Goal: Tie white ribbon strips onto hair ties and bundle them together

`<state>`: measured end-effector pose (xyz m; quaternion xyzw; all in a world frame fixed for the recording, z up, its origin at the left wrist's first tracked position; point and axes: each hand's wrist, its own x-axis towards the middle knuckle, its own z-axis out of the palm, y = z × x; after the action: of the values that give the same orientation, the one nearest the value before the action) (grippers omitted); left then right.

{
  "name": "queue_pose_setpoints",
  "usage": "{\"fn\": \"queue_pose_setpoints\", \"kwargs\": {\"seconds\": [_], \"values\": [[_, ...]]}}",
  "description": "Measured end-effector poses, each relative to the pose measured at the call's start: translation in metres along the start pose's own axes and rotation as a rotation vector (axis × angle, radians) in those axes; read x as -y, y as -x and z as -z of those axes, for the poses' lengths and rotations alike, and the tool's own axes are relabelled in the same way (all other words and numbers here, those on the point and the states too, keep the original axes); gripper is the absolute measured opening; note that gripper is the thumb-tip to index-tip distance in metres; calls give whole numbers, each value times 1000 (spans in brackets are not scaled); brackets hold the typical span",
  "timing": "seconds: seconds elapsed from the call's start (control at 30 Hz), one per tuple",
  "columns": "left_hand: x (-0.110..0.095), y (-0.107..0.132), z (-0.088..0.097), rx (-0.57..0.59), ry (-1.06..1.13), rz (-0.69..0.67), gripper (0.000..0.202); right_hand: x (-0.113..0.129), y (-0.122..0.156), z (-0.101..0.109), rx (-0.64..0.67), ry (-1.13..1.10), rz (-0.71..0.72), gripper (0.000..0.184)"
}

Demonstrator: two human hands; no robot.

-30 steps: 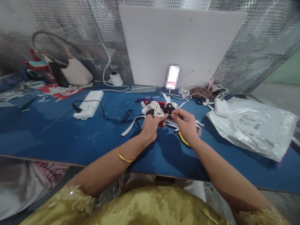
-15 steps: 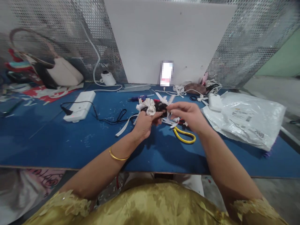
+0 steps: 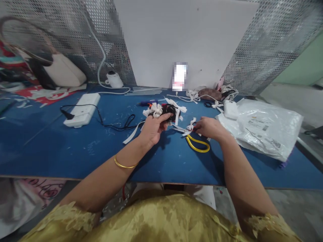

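My left hand (image 3: 152,130) is closed around a black bundle (image 3: 170,109) with white fabric strips (image 3: 155,109) knotted and hanging on it. Its thumb presses on the bundle's front. My right hand (image 3: 211,127) has its fingers pinched together by a small tangle of white strips (image 3: 192,123), where a bit of red shows; what they grip is hidden. Just below that tangle lie scissors with a yellow loop handle (image 3: 202,151), their blades pointing toward my left hand. A loose white strip (image 3: 132,135) trails to the left of the bundle.
A white power strip (image 3: 82,110) with a black cord lies at left, and a handbag (image 3: 64,72) behind it. A lit phone (image 3: 179,76) leans on the white board. At right lies a clear plastic package (image 3: 267,126) with a white charger (image 3: 230,109).
My right hand has moved away from the bundle, right and down to the tangle by the scissors. The left hand still holds the bundle. The view has shifted slightly.
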<state>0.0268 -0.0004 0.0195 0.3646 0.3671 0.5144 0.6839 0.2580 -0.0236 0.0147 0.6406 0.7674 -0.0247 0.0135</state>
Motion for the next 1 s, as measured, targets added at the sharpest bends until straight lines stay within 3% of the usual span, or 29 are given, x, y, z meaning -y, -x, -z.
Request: {"fn": "queue_pose_setpoints", "kwargs": {"seconds": [0.07, 0.13, 0.2, 0.27, 0.37, 0.5, 0.6, 0.73, 0.9, 1.0], "values": [[0, 1, -1, -3, 1, 7, 21, -2, -2, -2, -22, 15, -30, 16], [1, 1, -1, -11, -3, 7, 21, -3, -2, -1, -150, -54, -81, 12], [2, 0, -1, -34, -16, -5, 23, -4, 0, 3, -337, -292, -131, 10], [4, -1, 0, -83, -40, -30, 26, -1, 3, 8, -466, -686, -138, 13], [8, -3, 0, -199, -76, -82, 29, 10, 5, 14, -442, -1240, -72, 19], [16, -5, -1, -309, -99, -173, 27, 36, 6, 12, -330, -1546, -53, 23], [23, -1, -4, -284, -122, -224, 29, 59, 5, 6, -280, -1610, -73, 22], [30, 7, -7, -141, -176, -182, 31, 80, 3, -2, -375, -1591, -63, 18], [26, 13, -8, 26, -126, -69, 30, 81, 1, -7, -488, -1462, -103, 21], [20, 13, -7, 97, -68, 8, 28, 76, 0, -9, -535, -1320, -50, 22]]}}
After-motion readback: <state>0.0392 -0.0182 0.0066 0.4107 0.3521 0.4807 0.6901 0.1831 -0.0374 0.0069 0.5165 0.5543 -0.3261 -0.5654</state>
